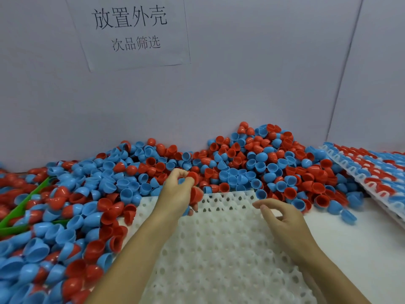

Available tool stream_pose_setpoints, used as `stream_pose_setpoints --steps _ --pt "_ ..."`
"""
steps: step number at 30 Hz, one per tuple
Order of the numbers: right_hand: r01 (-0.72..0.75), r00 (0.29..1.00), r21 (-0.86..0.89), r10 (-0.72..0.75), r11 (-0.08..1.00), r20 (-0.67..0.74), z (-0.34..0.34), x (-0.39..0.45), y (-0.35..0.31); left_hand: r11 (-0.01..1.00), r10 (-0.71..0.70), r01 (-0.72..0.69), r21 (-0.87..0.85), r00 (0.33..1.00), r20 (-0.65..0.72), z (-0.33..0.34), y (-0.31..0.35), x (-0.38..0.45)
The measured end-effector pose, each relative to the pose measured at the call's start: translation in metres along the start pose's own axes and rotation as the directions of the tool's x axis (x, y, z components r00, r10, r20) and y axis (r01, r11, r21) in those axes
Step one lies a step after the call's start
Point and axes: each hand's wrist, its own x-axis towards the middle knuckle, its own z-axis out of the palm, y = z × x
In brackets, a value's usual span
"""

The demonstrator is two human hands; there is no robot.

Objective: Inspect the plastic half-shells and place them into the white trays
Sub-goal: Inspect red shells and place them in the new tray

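Smooth, glossy half-shells (140,170), domed like egg halves in red and blue plastic, lie heaped far too many to count across the back and left of the white table (350,235). One matte white tray (219,249), moulded with rows of peaked cups and round holes, sits in the middle with its cups bare; its near edge is cut off by the frame. A second tray (372,170) at the far right leans tilted, its rows filled with red and blue shells, its right part cut off.

The left hand (177,194) is curled round several shells at the first tray's far edge: two red shells (196,193) show, and bits of blue between the fingers; the exact number is hidden. The right hand (282,218) hovers over that tray, fingers loosely curled, holding nothing.

Two green plastic strips (24,205) lie half buried in shells at the left. One paper sign (131,31) with printed characters hangs on the pale wall.
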Motion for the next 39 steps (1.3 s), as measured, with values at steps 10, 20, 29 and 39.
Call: stream_pose_setpoints --steps 10,20,29,39 --pt "0.366 0.84 -0.039 -0.312 0.93 0.445 0.004 0.039 -0.117 0.982 0.13 -0.138 0.128 0.989 0.072 0.009 0.016 -0.016" --pt "0.386 0.886 -0.139 -0.325 0.912 0.329 0.008 0.048 -0.122 0.983 0.181 -0.184 0.029 0.981 0.073 0.011 0.021 -0.014" --pt "0.352 0.905 -0.29 -0.245 0.89 0.347 -0.011 0.063 -0.109 0.977 0.18 -0.213 0.024 0.876 0.447 -0.003 0.036 -0.019" --pt "0.22 0.848 -0.556 0.125 0.802 0.515 -0.074 0.067 -0.098 0.392 0.15 -0.255 0.884 0.966 0.212 -0.046 0.056 0.038"
